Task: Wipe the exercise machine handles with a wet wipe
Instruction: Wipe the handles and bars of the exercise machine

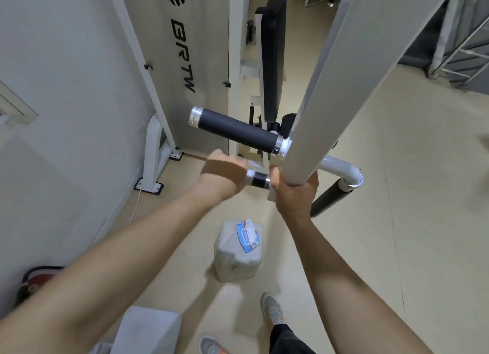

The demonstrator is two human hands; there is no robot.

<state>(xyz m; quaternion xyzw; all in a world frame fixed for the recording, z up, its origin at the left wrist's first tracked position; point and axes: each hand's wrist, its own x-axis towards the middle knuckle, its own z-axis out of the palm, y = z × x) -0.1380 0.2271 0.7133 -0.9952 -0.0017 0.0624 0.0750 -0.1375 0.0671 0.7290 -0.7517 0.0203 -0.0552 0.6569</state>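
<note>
1. grey shoes on the beige floor.
2. wipe pack lying on top of a white jug, which stands on the floor.
3. right grip clamped round the lower end of the grey machine arm.
4. left grip, blurred, fingers curled round the wet wipe at the outer end of the short lower handle.
5. long upper handle, just above and apart from both grips.
6. black back pad and lettered shroud behind.

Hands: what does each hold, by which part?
The left hand grips a wet wipe around the lower handle, at its outer end; the right hand holds the white bar by its bottom end.
</note>
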